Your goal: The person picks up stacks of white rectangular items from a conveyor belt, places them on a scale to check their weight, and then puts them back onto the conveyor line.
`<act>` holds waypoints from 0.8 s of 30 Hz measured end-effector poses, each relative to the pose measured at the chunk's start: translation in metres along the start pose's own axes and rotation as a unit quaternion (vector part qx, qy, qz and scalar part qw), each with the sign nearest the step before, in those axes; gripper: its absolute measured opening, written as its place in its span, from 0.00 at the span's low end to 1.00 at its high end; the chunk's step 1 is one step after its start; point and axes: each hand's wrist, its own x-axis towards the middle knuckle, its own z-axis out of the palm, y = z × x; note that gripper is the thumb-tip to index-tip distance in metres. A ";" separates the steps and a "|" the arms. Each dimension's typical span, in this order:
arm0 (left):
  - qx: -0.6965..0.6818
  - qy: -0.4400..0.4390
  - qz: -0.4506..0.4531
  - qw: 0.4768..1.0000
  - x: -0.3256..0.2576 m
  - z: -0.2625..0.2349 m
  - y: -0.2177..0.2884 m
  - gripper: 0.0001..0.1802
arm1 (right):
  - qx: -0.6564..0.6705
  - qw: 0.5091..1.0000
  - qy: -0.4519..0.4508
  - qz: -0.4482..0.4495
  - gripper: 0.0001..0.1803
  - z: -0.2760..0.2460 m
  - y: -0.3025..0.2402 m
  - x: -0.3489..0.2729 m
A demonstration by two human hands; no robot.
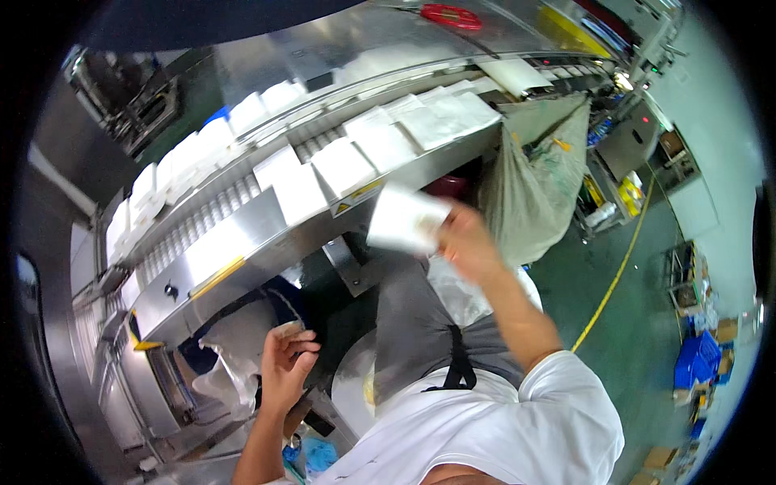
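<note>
My right hand is closed on the edge of a flat white square piece, which it holds up in front of the conveyor's near side. Motion blurs this piece, and I cannot tell whether it is a pad, a pouch or folded paper. More flat white pieces lie in overlapping rows on the roller conveyor, a few reaching over its near metal edge. Lower left, my left hand is raised with its fingers loosely bent and apart, holding nothing. Below the conveyor, a white plastic bag hangs near that hand.
Several upright white pieces line the conveyor's far side. A large pale cloth sack hangs at its right. Behind lies a steel table with a red object. Blue crates stand far right, past a yellow floor line.
</note>
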 end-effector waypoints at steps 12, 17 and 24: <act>0.057 0.011 -0.009 0.998 0.013 0.010 0.012 0.28 | -0.100 0.922 0.356 -0.118 0.18 -0.251 -0.186 0.204; 0.089 0.013 -0.003 0.996 0.013 0.009 0.015 0.27 | -0.182 0.916 0.346 -0.090 0.15 -0.265 -0.178 0.235; 0.066 -0.042 0.008 0.997 0.020 0.001 0.005 0.28 | -0.754 0.476 0.366 -0.267 0.31 -0.398 -0.210 0.217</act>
